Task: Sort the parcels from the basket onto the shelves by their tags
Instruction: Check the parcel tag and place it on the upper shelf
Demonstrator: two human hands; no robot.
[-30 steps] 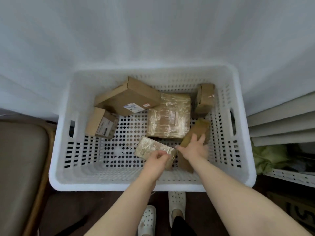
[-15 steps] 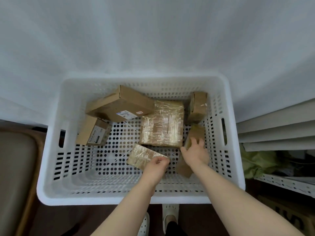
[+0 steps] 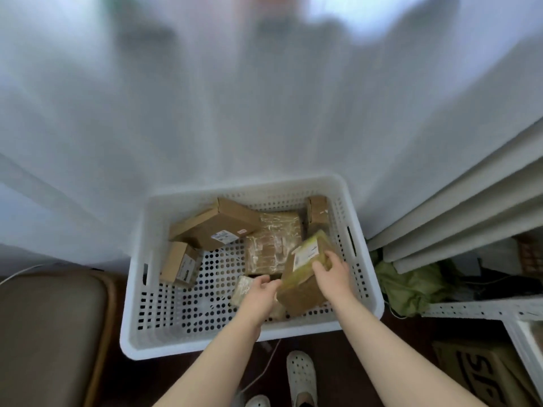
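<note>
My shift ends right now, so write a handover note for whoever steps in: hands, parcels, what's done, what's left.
Right hand grips the labelled box, tilted up inside the basket, label facing up.
Left hand sits at that box's lower edge, over the small taped parcel; its grip is unclear.
Also in the basket: big taped parcel, flat box, small box, corner box.
Done: one box picked up.
Left: shelve it by its tag, then the other five.
</note>
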